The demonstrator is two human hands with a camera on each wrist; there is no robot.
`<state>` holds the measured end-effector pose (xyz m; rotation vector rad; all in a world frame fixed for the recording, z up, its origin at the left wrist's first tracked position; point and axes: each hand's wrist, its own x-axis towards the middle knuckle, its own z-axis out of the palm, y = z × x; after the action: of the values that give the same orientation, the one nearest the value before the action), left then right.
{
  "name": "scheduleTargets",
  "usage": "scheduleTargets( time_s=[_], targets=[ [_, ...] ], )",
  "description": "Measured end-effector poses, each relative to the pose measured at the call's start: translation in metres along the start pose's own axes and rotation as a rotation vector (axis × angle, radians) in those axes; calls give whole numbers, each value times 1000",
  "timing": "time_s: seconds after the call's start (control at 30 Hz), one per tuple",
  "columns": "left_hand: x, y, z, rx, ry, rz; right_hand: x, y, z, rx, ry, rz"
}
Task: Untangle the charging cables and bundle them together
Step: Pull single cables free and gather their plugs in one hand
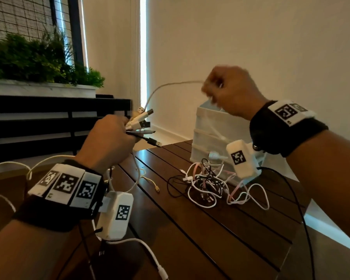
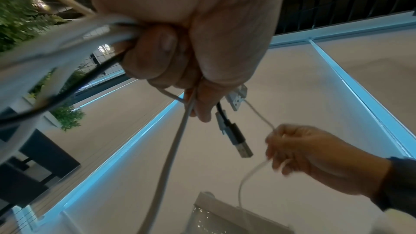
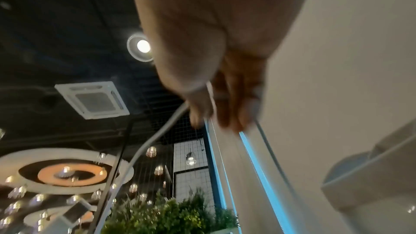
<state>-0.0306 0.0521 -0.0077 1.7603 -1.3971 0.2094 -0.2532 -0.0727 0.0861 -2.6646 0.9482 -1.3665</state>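
Nearest the camera, a white cable (image 1: pixel 150 253) trails over the near edge of the dark slatted table (image 1: pixel 200 229), and both wrists carry black bands with printed markers. Above the table's left side, the left hand (image 1: pixel 109 142) is raised, its fingers (image 2: pixel 157 56) curled tight around a bunch of charging cables (image 1: pixel 140 123); their USB plugs fan out past the knuckles, white ones above and a black plug (image 1: pixel 153 142) lowest. The loose tails of these cables hang back past the left wrist.

Further right and higher, the right hand (image 1: pixel 228 91) is blurred, but its fingers (image 2: pixel 283 141) pinch a thin white cable (image 1: pixel 170 85) that arcs from the bunch in the left hand up to this grip. Below the right hand the same cable drops toward the table.

On the table under the right forearm lies a tangled heap of cables (image 1: pixel 208 182), white, black and pink loops knotted together, partly hidden by the white camera unit on the right wrist. A thin yellowish cable (image 1: pixel 151 181) lies apart from the heap, toward the left.

Just behind the heap stands a translucent plastic drawer box (image 1: pixel 206 130), with the pale wall behind it. Far left, green plants (image 1: pixel 38 59) fill a planter above a dark bench.
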Motion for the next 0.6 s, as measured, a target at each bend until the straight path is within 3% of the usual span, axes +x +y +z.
scheduleTargets(
  time_s=[0.07,0.1,0.13,0.27,0.4,0.47,0.6],
  targets=[
    [0,-3,-1,-9,-13,-20,-8,0,5,-78,-409,172],
    [1,-4,-2,-20,-20,-29,-10,4,7,-78,-465,213],
    [1,-4,-4,-40,-23,-38,-11,9,7,-48,-416,232],
    [2,-1,-15,-165,-24,-92,0,24,-3,44,46,236],
    [3,-1,-27,-171,-29,-61,11,23,-16,-35,218,171],
    [2,-1,-32,-234,15,-66,14,17,-18,20,212,167],
    [2,0,-39,-355,121,-76,8,0,5,53,-70,259]
  ],
)
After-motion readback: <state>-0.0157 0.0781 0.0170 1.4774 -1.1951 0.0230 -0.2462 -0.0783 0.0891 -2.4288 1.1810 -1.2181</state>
